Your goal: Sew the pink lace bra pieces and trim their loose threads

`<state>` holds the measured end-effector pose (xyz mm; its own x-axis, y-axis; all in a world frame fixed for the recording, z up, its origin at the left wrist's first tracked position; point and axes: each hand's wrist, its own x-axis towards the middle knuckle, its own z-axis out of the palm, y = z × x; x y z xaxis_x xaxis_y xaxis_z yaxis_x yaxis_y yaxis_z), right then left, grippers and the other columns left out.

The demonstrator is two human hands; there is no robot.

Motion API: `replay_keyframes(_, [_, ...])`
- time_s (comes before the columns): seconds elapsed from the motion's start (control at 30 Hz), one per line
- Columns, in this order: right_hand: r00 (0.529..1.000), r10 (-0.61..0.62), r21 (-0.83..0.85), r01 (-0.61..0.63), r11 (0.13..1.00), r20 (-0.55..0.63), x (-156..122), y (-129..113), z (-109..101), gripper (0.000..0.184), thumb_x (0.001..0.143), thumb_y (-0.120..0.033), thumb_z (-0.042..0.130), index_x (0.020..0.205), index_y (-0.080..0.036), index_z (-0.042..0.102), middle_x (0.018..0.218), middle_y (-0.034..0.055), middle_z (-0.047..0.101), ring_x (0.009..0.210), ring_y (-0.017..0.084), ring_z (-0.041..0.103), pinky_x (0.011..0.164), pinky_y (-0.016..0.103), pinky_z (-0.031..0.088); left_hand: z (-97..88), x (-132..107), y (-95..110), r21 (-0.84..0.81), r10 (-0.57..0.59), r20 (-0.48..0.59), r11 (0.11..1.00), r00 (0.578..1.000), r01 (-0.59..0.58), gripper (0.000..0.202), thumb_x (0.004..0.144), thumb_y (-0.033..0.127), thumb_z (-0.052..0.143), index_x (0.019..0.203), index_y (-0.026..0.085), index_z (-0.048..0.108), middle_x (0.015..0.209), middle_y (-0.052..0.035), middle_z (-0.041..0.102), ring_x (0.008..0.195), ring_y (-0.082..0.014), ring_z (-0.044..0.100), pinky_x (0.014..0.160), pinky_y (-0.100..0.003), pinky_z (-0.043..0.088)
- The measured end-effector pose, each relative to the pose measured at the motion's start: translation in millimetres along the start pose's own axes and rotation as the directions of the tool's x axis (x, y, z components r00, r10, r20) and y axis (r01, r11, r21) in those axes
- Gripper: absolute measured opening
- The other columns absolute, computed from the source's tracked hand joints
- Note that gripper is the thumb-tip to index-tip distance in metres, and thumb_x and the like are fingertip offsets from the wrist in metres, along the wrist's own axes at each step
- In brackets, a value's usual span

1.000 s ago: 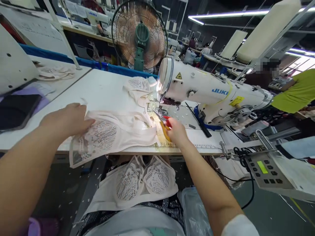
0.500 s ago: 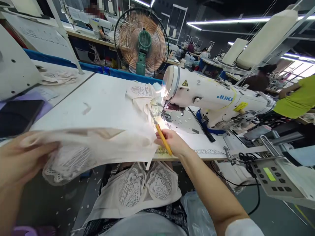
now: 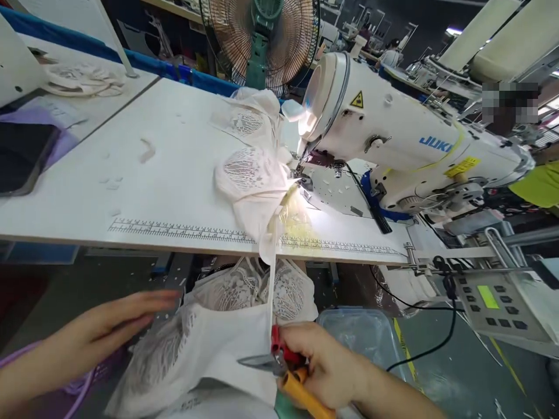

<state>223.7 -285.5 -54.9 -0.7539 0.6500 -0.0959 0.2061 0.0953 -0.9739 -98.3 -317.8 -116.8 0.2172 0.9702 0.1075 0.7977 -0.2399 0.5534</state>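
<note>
My right hand (image 3: 325,361) is closed around scissors (image 3: 262,363) with red and orange handles, blades pointing left over pale fabric. Beside its thumb runs a narrow white strip (image 3: 272,279), hanging from the table edge; whether I grip it too is unclear. My left hand (image 3: 117,320), slightly blurred, has its fingers stretched out and holds nothing, just above and left of a pale bra piece (image 3: 231,331) with lace on my lap. Behind it lies another lace-cupped bra (image 3: 286,291). More lace bra pieces (image 3: 247,169) lie on the table against the sewing machine's (image 3: 362,128) needle area.
A ruler scale (image 3: 183,230) is printed along the front of the white table (image 3: 174,151). At left lies a dark phone-like slab (image 3: 24,154). A fan (image 3: 262,41) stands behind. Below right are a control panel (image 3: 502,305) and a clear plastic bin (image 3: 362,331).
My left hand has let go of the lace bra piece, which now lies on my lap. My right hand and the scissors have come down from the needle area below the table edge. The view has tilted down.
</note>
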Motion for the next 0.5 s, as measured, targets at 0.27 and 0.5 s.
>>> replay_keyframes(0.27, [0.992, 0.115, -0.256, -0.125, 0.958, -0.055, -15, 4, -8, 0.024, 0.067, -0.018, 0.053, 0.064, -0.022, 0.029, 0.061, -0.006, 0.034, 0.053, 0.009, 0.029, 0.048, 0.02, 0.025, 35.3, 104, 112, -0.556, 0.301, 0.498, 0.83, 0.813, 0.034, 0.036, 0.088, 0.04, 0.037, 0.064, 0.017, 0.05, 0.062, 0.0005, 0.05, 0.059, -0.0133, 0.047, 0.056, -0.023, 0.04])
replay_keyframes(0.5, [0.976, 0.136, -0.219, -0.171, 0.961, -0.169, -30, 23, -11, 0.018, 0.074, -0.022, 0.053, 0.07, -0.022, 0.035, 0.067, -0.0038, 0.042, 0.059, 0.011, 0.038, 0.054, 0.021, 0.035, 49.7, 97, 106, -0.667, 0.2, 0.613, 0.649, 0.764, 0.366, 0.038, 0.08, 0.051, 0.044, 0.066, 0.017, 0.055, 0.075, -0.0017, 0.052, 0.072, -0.0157, 0.049, 0.066, -0.025, 0.043])
